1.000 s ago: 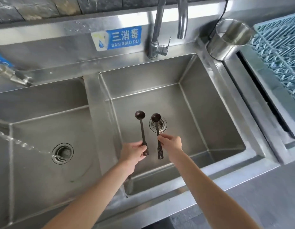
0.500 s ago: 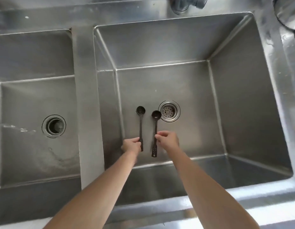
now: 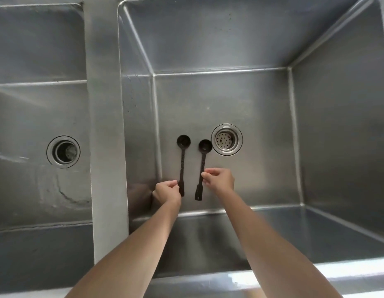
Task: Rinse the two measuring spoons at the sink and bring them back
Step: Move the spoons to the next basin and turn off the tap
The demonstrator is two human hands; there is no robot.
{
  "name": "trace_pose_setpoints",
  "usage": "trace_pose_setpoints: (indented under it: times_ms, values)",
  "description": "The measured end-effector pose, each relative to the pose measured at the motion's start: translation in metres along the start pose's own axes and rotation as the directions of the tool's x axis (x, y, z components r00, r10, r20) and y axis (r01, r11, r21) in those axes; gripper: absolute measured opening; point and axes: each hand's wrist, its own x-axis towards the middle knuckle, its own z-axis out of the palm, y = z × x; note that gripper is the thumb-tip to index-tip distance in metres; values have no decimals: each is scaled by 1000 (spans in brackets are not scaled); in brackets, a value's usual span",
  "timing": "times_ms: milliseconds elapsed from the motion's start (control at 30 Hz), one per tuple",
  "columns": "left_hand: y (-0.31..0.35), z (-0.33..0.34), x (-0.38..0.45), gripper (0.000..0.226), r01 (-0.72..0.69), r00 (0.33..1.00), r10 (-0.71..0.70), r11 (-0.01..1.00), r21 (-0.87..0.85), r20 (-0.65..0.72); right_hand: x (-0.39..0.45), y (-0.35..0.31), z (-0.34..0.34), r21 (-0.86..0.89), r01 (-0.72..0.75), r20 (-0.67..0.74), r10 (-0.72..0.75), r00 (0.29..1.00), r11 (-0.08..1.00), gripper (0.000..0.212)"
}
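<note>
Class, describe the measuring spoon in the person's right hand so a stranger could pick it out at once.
Start at the right-hand sink basin with the perforated drain strainer. Two dark measuring spoons are held over it, and the right hand pinches one. Its bowl lies nearest the strainer, unlike the left hand's spoon.

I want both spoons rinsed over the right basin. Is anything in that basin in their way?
Nothing visible. Left hand and right hand hold the two measuring spoons above a bare basin floor; only the drain strainer sits there.
</note>
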Motion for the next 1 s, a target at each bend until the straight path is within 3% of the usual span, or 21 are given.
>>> trace_pose_setpoints:
  times_ms: [167,300,367,500,700,833,900,1000]
  values:
    - [4,-1,-4,25,6,1000,-7,999,45,19,-4,-1,1,-56,29,-6,-29,1000,998,8]
    - [21,-10,-23,37,-117,988,102,984,134,113,-26,-11,-9,-63,68,21,-67,998,996,26]
    - [36,-21,-41,42,-280,943,235,943,177,237,-46,-25,-20,-49,109,46,-107,993,993,31]
    - [77,-67,-88,45,-557,755,466,827,77,462,-98,-65,-43,-141,247,-18,-252,968,959,36]
    - [139,-170,-123,47,-752,617,691,659,25,376,-188,-139,-46,-327,477,-75,-526,847,816,37]
    - [168,-244,-109,49,-843,537,810,506,184,234,-230,-192,-21,-358,654,-64,-717,695,666,45]
    - [174,-284,-93,50,-843,534,823,500,199,194,-245,-218,-1,-372,732,-27,-795,606,571,49]
    - [177,-346,-65,51,-803,585,801,550,227,126,-261,-253,37,-355,795,6,-849,529,493,54]
